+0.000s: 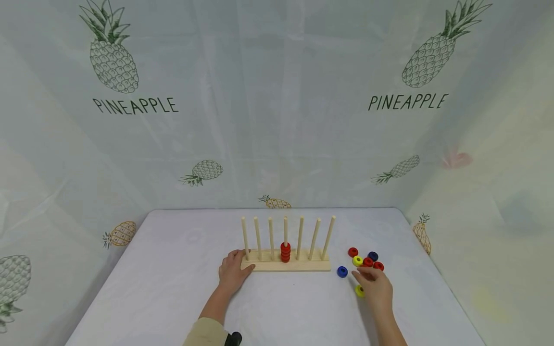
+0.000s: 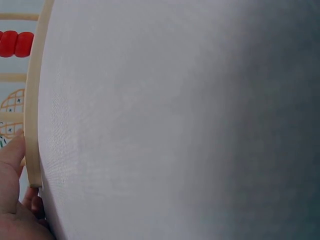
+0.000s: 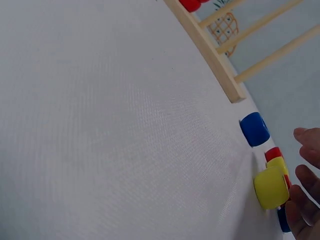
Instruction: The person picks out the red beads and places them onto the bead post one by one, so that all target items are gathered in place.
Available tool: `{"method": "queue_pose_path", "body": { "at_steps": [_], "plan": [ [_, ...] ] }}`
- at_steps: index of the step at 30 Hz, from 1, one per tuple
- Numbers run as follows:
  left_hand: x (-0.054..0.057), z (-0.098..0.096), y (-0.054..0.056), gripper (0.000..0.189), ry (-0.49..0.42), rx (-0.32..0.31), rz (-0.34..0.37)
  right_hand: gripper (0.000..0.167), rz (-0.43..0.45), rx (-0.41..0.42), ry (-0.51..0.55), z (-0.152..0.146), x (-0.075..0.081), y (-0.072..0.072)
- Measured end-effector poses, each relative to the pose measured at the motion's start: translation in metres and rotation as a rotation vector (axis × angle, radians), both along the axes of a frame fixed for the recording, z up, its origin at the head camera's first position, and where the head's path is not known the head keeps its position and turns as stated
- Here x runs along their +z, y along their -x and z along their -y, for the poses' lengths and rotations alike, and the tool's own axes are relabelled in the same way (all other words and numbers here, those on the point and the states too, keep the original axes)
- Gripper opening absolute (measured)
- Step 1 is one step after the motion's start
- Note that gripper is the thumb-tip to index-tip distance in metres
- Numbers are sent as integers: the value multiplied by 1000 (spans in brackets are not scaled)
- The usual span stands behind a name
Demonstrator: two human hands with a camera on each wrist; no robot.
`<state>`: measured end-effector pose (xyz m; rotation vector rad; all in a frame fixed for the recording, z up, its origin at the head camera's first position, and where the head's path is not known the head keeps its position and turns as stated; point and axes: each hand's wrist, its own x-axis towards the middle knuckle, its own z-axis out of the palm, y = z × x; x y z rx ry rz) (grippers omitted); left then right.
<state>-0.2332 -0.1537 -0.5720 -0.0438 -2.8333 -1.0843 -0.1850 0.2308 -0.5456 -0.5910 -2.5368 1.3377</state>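
The left hand [image 1: 232, 273] is clamped on the near-left end of the wooden peg board [image 1: 294, 267], which lies between the hands on the counter [image 1: 281, 307]. The right hand [image 1: 377, 288] holds nothing; its thumb and fingers are apart above a yellow bead [image 1: 359, 291]. A blue bead [image 1: 342, 272] sits just left of it, and a loose cluster of beads [image 1: 368, 262] lies just beyond. Red beads [image 1: 285, 253] are stacked on the middle peg [image 1: 285, 230]. The step seems to be choosing a bead; the next move likely calls for a light pinch while the left hand steadies the board.
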Motion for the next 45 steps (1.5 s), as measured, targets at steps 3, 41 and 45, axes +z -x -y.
{"method": "queue_pose_path", "body": {
  "at_steps": [3, 41, 45],
  "plan": [
    [2, 0, -1, 49, 0, -4, -7, 29, -1, -22, -6, -1, -3, 0],
    [2, 0, 0, 49, -1, -5, -16, 31, 65, -103, -77, -13, -12, 19],
    [2, 0, 0, 48, -6, -9, -20, 30, 91, -90, -91, -13, -11, 21]
  ]
}}
